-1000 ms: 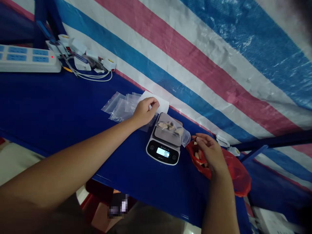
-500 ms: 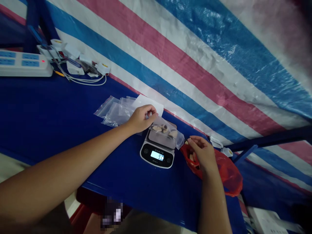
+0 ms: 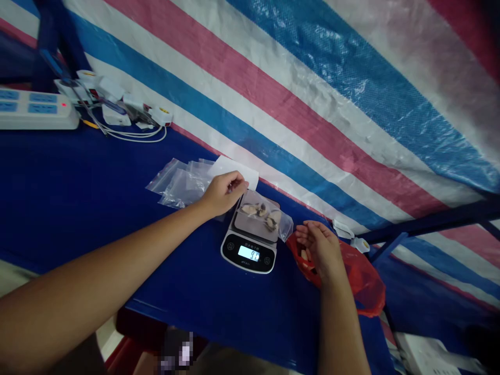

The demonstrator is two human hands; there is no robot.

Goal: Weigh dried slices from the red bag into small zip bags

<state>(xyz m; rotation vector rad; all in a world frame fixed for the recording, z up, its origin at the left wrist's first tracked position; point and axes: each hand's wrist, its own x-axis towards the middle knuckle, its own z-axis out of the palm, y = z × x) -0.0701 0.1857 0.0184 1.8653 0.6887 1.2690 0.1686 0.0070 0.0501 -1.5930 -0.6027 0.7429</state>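
A clear zip bag (image 3: 282, 225) lies across the plate of a kitchen scale (image 3: 247, 263). Several pale slices with dark edges (image 3: 272, 222) show through its plastic. My left hand (image 3: 225, 191) is closed at the bag's upper left end, thumb and fingertips pinching it. The scale's lit display appears to read 9.1. To the right, my right hand (image 3: 318, 245) hovers over the mouth of a red plastic bag (image 3: 365, 284), its fingers loosely bent and apart, with nothing visible in them. More pale pieces (image 3: 305, 255) show inside the red bag, partly hidden by this hand.
Empty zip bags (image 3: 182, 185) and a white sheet (image 3: 234, 165) lie left of and behind the scale. At the back left are a power strip (image 3: 39, 120) and chargers with cables (image 3: 117, 112). A striped tarp (image 3: 250, 78) rises behind the blue table (image 3: 78, 198).
The small pale piece at my right fingertips is gone from them and those fingers have spread. Slices in the zip bag sit differently. The display went from about 9.3 to 9.1.
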